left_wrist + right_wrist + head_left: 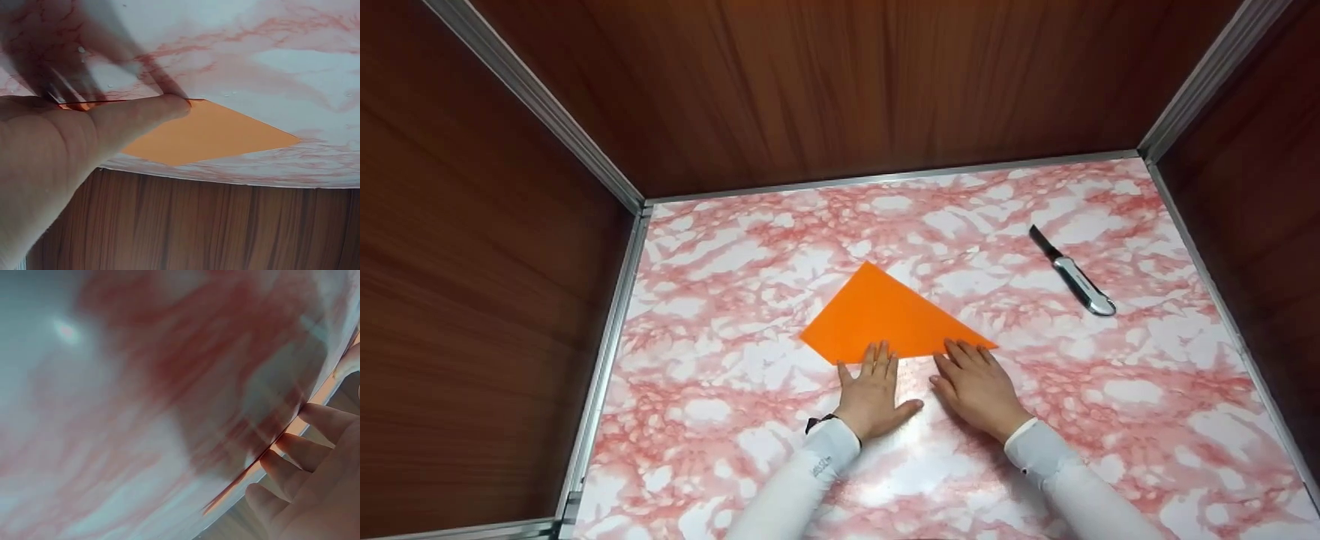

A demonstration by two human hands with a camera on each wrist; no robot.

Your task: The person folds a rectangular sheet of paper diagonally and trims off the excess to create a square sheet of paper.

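A sheet of orange paper (877,315), folded to a four-cornered shape with a straight near edge, lies on the table in the head view. My left hand (871,394) rests at that near edge, its fingertips on the paper and the thumb spread to the right. Toward the paper's right corner, my right hand (979,386) lays its extended fingers on the same edge. The left wrist view has the orange paper (225,132) partly behind the left hand (67,135). In the right wrist view, fingertips of the right hand (315,478) press along the paper's edge.
A utility knife (1076,277) with a dark blade end lies on the table to the right, beyond the right hand. The red-and-white marbled tabletop (720,420) is bordered by metal strips. Brown wood-grain panels (825,90) rise at the back and both sides.
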